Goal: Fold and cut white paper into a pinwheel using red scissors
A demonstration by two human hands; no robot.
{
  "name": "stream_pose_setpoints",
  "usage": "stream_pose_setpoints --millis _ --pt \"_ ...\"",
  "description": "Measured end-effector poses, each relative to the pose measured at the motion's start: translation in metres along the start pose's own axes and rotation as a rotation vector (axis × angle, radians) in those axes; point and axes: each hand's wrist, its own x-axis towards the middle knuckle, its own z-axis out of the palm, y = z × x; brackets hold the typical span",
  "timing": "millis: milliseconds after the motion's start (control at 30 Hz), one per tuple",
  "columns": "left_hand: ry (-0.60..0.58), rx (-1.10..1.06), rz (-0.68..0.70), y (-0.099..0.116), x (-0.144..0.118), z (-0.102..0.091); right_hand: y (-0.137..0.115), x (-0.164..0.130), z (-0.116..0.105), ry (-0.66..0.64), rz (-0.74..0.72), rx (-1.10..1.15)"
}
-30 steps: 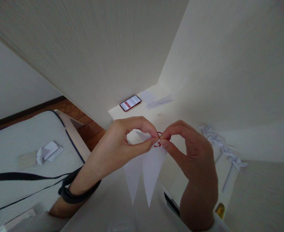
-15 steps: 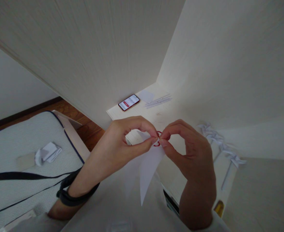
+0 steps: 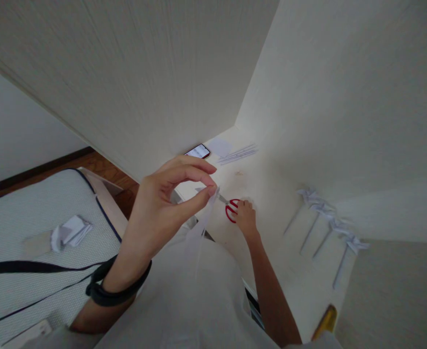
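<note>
My left hand is raised in front of me, with thumb and forefinger pinched on a piece of white paper. The sheet hangs below those fingers, thin and partly blurred. Lower down, at the white tabletop, my right hand has its fingers curled down beside the red-handled scissors. It overlaps the edge of their handles. What lies under its fingertips is hidden. The scissors' blades point up and left, toward the paper.
Several paper pinwheels on sticks lie at the right. Thin white sticks, a round paper piece and a phone lie at the back. Folded papers rest on a mattress at left. A yellow object is front right.
My right hand has let go of the paper and moved down to the tabletop beside the scissors. My left hand has shifted slightly up and left, still pinching the paper.
</note>
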Motion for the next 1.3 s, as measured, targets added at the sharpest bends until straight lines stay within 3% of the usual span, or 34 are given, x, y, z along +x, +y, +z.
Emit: stream_pose_setpoints --millis 167,400,600,800,900,1033,1133,1300 --pt "0.014 -0.024 0.067 0.003 0.0 0.002 0.009 0.002 0.025 -0.054 0.042 -0.022" --pt "0.006 -0.088 0.113 0.003 0.001 0.004 0.019 0.012 0.011 -0.062 0.019 0.222" --pt "-0.018 -0.143 0.105 0.001 0.002 0.004 0.009 0.016 -0.034 0.127 -0.068 0.618" --pt "0.018 -0.105 0.181 0.004 0.001 0.004 -0.036 -0.018 -0.109 0.338 -0.331 0.874" --pt "0.028 -0.083 0.212 0.006 0.0 0.003 -0.063 -0.044 -0.136 0.479 -0.392 0.846" --pt "0.068 -0.05 0.261 0.009 -0.002 0.002 -0.09 -0.066 -0.155 0.529 -0.577 0.692" --pt "0.1 -0.05 0.292 0.011 -0.004 0.002 -0.1 -0.07 -0.164 0.548 -0.697 0.572" --pt "0.08 -0.013 0.306 0.011 -0.006 0.0 -0.104 -0.069 -0.169 0.574 -0.734 0.486"
